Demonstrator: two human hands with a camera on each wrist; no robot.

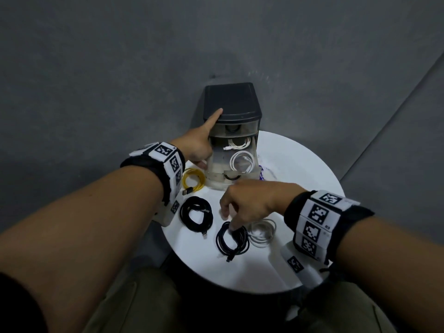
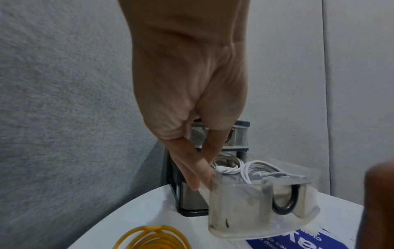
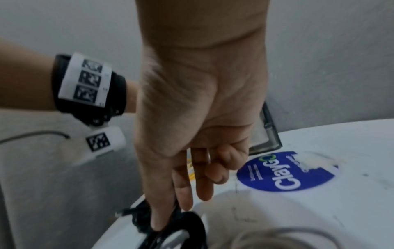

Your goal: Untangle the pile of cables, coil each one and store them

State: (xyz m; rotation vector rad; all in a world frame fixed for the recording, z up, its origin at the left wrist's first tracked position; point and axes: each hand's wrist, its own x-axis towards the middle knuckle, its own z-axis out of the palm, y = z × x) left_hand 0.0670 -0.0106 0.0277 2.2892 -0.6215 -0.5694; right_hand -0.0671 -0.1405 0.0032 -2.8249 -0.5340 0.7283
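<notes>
On the round white table [image 1: 288, 164] stands a small drawer unit [image 1: 230, 102] with a dark lid. Its lower clear drawer [image 2: 238, 210] is pulled out and holds a coiled white cable [image 1: 241, 162]. My left hand [image 1: 204, 150] steadies the unit, index finger straight on the lid and the other fingers [image 2: 198, 175] straight against the drawer's side. My right hand [image 1: 230, 224] reaches down and pinches a black cable coil [image 1: 231, 239] between thumb and index finger [image 3: 183, 198]. A second black coil [image 1: 196, 213], a yellow coil [image 1: 193, 180] and a pale coil [image 1: 262, 231] lie on the table.
A blue round sticker [image 3: 285, 171] lies on the table right of the drawer unit. The middle drawer holds another white cable [image 1: 236, 143]. Grey padded walls close in behind and to the right. The table's front edge is near my lap.
</notes>
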